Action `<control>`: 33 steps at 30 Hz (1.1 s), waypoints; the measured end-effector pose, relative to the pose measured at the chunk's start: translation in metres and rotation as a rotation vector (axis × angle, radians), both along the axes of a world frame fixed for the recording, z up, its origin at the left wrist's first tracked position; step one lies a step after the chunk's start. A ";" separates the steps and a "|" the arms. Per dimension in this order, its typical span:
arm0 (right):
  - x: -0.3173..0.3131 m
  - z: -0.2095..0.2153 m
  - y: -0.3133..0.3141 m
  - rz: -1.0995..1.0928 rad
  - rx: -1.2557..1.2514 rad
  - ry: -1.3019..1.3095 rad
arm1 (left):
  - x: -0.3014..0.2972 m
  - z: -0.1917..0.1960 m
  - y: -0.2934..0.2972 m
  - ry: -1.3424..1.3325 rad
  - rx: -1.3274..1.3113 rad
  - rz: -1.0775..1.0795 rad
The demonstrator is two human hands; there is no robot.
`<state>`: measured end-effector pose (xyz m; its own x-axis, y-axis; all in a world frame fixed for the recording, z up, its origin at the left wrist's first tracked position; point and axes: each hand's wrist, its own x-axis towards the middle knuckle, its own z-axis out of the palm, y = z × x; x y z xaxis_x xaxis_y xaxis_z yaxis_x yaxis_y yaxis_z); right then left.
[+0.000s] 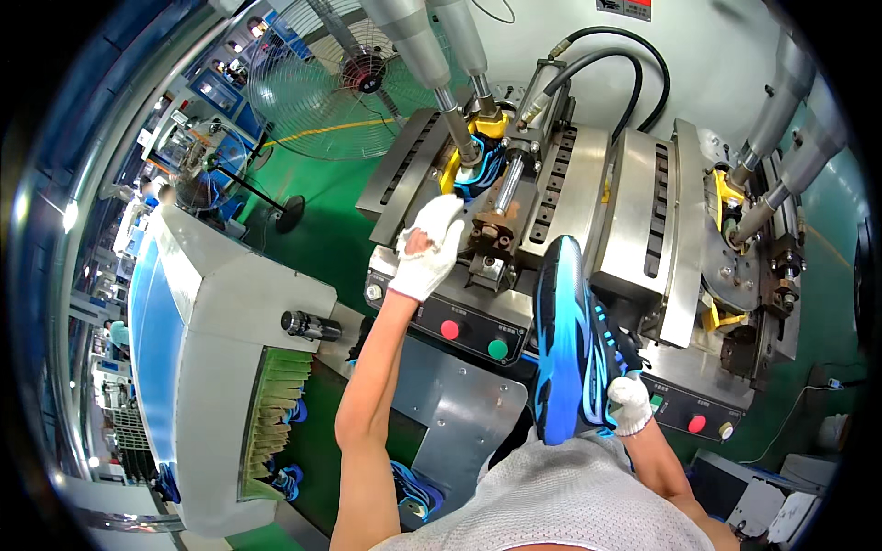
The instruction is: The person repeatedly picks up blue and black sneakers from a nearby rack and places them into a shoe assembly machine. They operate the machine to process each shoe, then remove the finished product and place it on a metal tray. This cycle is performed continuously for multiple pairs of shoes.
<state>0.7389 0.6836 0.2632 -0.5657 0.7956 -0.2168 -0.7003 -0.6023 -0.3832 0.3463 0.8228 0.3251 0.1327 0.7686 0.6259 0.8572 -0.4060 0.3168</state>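
A blue and black sports shoe (562, 340) stands on end in front of my body, its blue gradient sole facing me. My right hand (631, 404), in a white knit glove, is closed on the shoe's upper at its lower right side. My left hand (432, 243), in a similar glove with skin showing through, reaches to the left station of the pressing machine. Its fingers look stretched out, with nothing visible in them. Just beyond the fingertips, another blue and black shoe (482, 173) sits in the station between yellow pads, under a metal ram (452, 119).
The front panel holds a red button (449, 330) and a green button (497, 349). The right station (730, 239) has its own rams. A large fan (363, 73) stands at the back left. A conveyor with a bristled opening (276, 422) and a black bottle (310, 325) are left.
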 end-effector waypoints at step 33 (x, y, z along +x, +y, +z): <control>-0.023 0.055 0.014 -0.242 -0.072 -0.734 | -0.023 0.010 0.158 -0.087 -0.674 0.464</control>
<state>0.7155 0.6974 0.3183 -0.0691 0.8484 -0.5248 -0.3976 -0.5059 -0.7655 0.3229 0.9804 0.3347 -0.3193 0.9477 0.0036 0.8518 0.2853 0.4392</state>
